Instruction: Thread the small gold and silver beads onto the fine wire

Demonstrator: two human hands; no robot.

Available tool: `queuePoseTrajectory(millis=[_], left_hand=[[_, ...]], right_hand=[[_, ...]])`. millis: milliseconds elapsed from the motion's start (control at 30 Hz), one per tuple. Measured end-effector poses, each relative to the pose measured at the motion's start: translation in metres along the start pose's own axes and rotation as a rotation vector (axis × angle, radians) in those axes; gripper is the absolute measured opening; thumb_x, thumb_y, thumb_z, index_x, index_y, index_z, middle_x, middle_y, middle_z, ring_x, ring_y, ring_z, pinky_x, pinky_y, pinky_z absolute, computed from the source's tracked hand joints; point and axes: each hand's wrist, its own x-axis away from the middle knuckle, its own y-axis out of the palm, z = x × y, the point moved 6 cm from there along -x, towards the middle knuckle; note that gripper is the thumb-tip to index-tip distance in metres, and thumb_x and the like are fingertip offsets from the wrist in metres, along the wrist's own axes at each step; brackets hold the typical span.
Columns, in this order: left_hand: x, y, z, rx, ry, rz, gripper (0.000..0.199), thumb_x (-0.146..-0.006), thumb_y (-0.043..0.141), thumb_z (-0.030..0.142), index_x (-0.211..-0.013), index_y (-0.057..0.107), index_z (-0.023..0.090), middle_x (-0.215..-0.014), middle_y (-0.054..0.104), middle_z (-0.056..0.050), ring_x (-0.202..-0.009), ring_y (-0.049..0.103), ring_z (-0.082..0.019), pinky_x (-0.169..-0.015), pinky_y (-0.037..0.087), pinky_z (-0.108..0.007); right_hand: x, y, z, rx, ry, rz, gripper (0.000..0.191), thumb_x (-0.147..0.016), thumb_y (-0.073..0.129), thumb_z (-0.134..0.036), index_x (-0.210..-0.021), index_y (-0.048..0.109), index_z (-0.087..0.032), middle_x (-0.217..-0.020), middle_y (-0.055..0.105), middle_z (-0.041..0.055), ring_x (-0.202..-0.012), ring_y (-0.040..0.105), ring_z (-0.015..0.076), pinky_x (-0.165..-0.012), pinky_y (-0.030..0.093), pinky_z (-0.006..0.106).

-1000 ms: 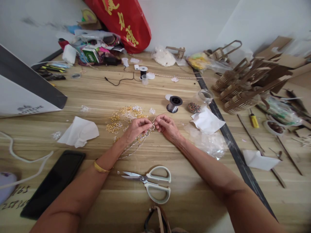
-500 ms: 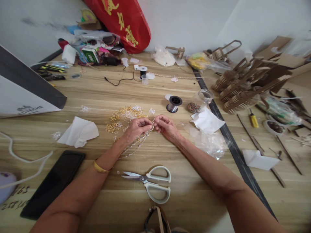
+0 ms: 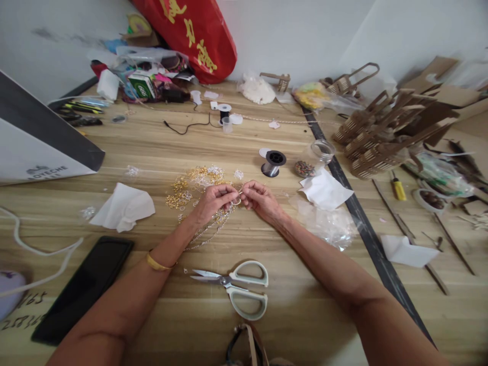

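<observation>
My left hand (image 3: pixel 219 199) and my right hand (image 3: pixel 261 199) meet fingertip to fingertip above the table, each pinched closed. Between them runs a thin beaded strand (image 3: pixel 208 240) of silvery beads, which trails down and to the left beneath my left hand. A small part of it shows at the fingertips, but the finer detail there is too small to make out. Gold and silver beads and small rings (image 3: pixel 179 189) lie loose just beyond and left of my left hand. Below both hands rest open scissors (image 3: pixel 247 292) with pale handles, blades pointing left.
A wire spool (image 3: pixel 273 163) stands past my right hand, near a jar (image 3: pixel 320 152) with small beads inside. White paper (image 3: pixel 326 190) and clear plastic bags (image 3: pixel 335 223) lie to the right. A black phone (image 3: pixel 84 290) lies left of my left forearm. Small woven baskets (image 3: pixel 366 142) crowd the right.
My fingertips have shifted slightly and come a little closer together on the strand. The piece of strand between them shows less than before. The things on the table stay where they were.
</observation>
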Motion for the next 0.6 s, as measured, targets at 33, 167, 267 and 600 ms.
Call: queuePoseTrajectory(millis=[33,167,267,600], left_hand=[[0.0001,0.0003,0.0001,0.010,-0.005,-0.003,0.024,-0.074,0.071,0.037,-0.078,0.065,0.015,-0.068,0.062,0.001,-0.049,0.049,-0.006,-0.047,0.041,-0.021],[0.0002,0.0019,0.0003,0.049,-0.021,-0.021,0.025,-0.073,0.071,0.038,-0.078,0.065,0.013,-0.068,0.063,0.000,-0.049,0.050,-0.006,-0.047,0.041,-0.020],[-0.0002,0.0022,-0.0010,0.072,-0.028,-0.029,0.026,-0.073,0.072,0.038,-0.078,0.066,0.013,-0.068,0.063,0.000,-0.049,0.050,-0.005,-0.047,0.040,-0.019],[0.0001,0.0013,-0.0057,0.056,-0.029,-0.048,0.026,-0.075,0.071,0.039,-0.081,0.069,0.014,-0.070,0.063,0.000,-0.050,0.051,-0.006,-0.048,0.041,-0.020]], right_hand=[[0.0001,0.0000,-0.0003,-0.005,0.001,0.000,0.027,-0.070,0.079,-0.034,-0.079,0.062,-0.017,-0.067,0.066,-0.0025,-0.053,0.056,0.0062,-0.046,0.044,0.017],[0.0001,-0.0003,-0.0008,-0.015,0.010,0.005,0.027,-0.070,0.080,-0.034,-0.079,0.061,-0.017,-0.067,0.065,-0.0031,-0.052,0.055,0.0055,-0.045,0.043,0.016],[-0.0002,-0.0008,-0.0011,-0.019,0.007,0.010,0.027,-0.070,0.080,-0.034,-0.079,0.061,-0.016,-0.066,0.065,-0.0029,-0.051,0.055,0.0056,-0.044,0.043,0.016],[-0.0006,-0.0001,-0.0016,-0.016,-0.003,-0.002,0.026,-0.071,0.079,-0.033,-0.079,0.061,-0.016,-0.066,0.065,-0.0028,-0.051,0.055,0.0054,-0.045,0.044,0.016]])
